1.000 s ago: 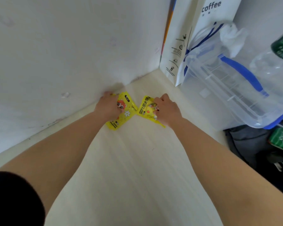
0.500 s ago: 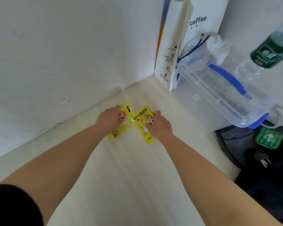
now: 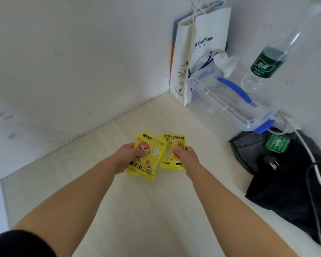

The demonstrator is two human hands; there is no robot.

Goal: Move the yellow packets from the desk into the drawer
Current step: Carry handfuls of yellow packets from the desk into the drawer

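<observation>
My left hand (image 3: 126, 157) grips a yellow hand-warmer packet (image 3: 150, 156) printed with a cartoon face and flowers; a second packet seems to lie stacked under it. My right hand (image 3: 187, 156) grips another yellow packet (image 3: 171, 145), thumb pressed on its front. Both packets are lifted just above the pale wooden desk (image 3: 146, 210), side by side and nearly touching. No drawer is in view.
White walls meet at the desk's far corner. A white paper coffee bag (image 3: 200, 52) stands there, beside a clear plastic box with blue handle (image 3: 230, 101) and a water bottle with green label (image 3: 267, 64). A dark bag (image 3: 285, 173) with cables lies right.
Both hands have lifted the packets off the desk and drawn them back from the wall toward me, turning them upright. The view has tilted up and pulled back.
</observation>
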